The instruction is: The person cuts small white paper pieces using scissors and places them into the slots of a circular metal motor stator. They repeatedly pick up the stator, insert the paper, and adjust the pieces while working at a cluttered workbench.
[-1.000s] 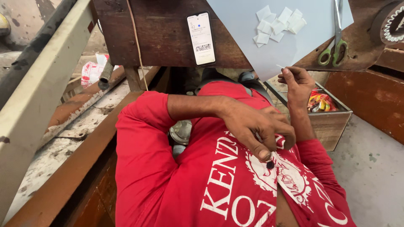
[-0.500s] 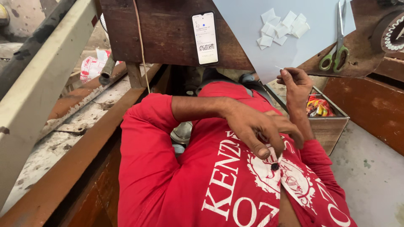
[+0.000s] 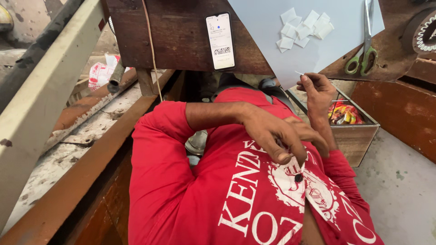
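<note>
My left hand (image 3: pixel 279 136) reaches across my chest and pinches the front placket of my red printed shirt (image 3: pixel 218 195), just above a small dark button (image 3: pixel 298 178). My right hand (image 3: pixel 318 90) is raised beyond it with its fingers pinched on a thin, pale, needle-like sliver (image 3: pixel 299 73). That sliver sits at the lower edge of a light blue sheet (image 3: pixel 268 41). Several small white squares (image 3: pixel 302 29) lie on the sheet. What the sliver is exactly cannot be told.
A phone (image 3: pixel 220 41) with a lit screen lies on the dark wooden table (image 3: pixel 177 41). Green-handled scissors (image 3: pixel 363 54) rest at the sheet's right. A metal box (image 3: pixel 359 136) with colourful packets stands below the table at the right. Wooden beams (image 3: pixel 91 159) run along the left.
The view shifted slightly. Both hands stay about where they were: the left pinched on the shirt front, the right raised by the sheet's edge.
</note>
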